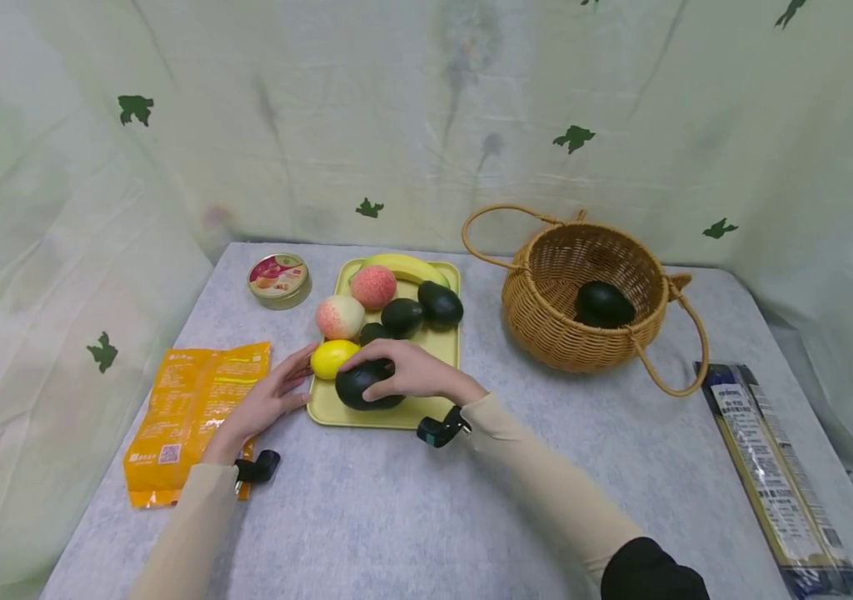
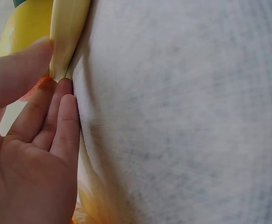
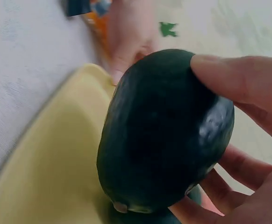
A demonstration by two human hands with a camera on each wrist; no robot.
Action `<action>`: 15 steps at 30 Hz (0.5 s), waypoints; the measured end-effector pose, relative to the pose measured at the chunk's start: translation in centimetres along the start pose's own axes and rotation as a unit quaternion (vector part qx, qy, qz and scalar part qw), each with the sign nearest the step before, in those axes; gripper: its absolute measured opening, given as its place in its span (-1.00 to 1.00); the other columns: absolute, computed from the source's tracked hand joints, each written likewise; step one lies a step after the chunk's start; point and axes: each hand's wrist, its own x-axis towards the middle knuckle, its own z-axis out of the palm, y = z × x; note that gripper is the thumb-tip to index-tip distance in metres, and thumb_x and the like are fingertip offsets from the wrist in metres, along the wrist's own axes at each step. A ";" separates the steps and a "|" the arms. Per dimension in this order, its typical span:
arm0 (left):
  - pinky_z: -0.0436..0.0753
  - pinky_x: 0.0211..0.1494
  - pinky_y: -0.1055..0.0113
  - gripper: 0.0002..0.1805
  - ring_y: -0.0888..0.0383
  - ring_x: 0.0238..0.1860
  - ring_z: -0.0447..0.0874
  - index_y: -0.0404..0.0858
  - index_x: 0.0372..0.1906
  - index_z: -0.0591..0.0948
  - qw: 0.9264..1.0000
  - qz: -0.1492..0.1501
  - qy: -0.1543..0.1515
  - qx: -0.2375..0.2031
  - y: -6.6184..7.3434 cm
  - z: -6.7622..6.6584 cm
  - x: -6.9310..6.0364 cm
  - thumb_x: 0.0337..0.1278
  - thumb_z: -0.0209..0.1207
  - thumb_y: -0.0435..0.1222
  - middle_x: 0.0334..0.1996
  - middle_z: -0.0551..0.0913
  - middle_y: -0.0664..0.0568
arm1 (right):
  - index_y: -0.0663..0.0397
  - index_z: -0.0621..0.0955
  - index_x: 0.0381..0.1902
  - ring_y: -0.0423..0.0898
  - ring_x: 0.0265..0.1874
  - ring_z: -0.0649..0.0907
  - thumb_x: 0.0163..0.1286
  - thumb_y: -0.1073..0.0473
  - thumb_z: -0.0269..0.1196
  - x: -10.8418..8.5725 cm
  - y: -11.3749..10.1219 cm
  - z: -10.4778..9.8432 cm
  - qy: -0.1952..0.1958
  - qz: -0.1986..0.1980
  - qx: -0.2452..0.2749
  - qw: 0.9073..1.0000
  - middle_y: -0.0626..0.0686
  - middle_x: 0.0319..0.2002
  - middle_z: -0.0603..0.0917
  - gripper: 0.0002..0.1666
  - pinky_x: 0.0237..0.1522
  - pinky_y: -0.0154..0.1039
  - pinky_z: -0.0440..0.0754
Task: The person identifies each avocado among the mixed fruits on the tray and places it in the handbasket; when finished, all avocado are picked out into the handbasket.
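My right hand (image 1: 417, 369) grips a dark green avocado (image 1: 354, 388) over the near part of a yellow tray (image 1: 415, 417); in the right wrist view, thumb and fingers hold its sides. My left hand (image 1: 271, 404) touches the tray's left edge, its fingers fairly straight, as the left wrist view shows. Beside its fingertips lies a lemon (image 1: 332, 359). Also on the tray are a pale pink peach (image 1: 340, 317), a redder peach (image 1: 373, 287), a banana (image 1: 413, 267) and several more avocados (image 1: 441, 305), one partly hidden behind the right hand.
A wicker basket (image 1: 557, 346) with raised handles stands at the back right, holding one avocado (image 1: 603, 304). An orange packet (image 1: 190, 408) lies left, near my left wrist. A round tin (image 1: 278, 279) sits back left. A long package (image 1: 767, 475) lies along the right side.
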 end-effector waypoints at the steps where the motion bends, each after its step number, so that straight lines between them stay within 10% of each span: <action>1: 0.09 0.40 -0.07 -0.20 -0.14 0.40 0.12 -0.11 0.52 0.04 1.000 -0.003 0.002 -0.002 0.0 0.0 0.0 0.26 0.09 -0.50 0.44 0.11 -0.19 | -0.05 0.62 0.12 -0.24 0.04 0.47 0.19 0.22 0.39 -0.3 0.0 -0.5 0.004 0.003 0.015 1.000 -0.12 0.09 0.56 -0.50 0.09 -0.31 0.46; 15: 0.10 0.38 -0.11 -0.21 -0.20 0.38 0.12 -0.16 0.52 0.04 1.000 0.020 0.005 0.003 -0.1 0.1 -0.1 0.26 0.10 -0.49 0.44 0.10 -0.24 | -0.08 0.56 0.22 -0.08 0.08 0.49 0.28 0.12 0.32 -5.5 -0.7 -9.8 0.091 0.049 0.082 0.991 -0.06 0.16 0.51 -0.48 0.05 -0.08 0.52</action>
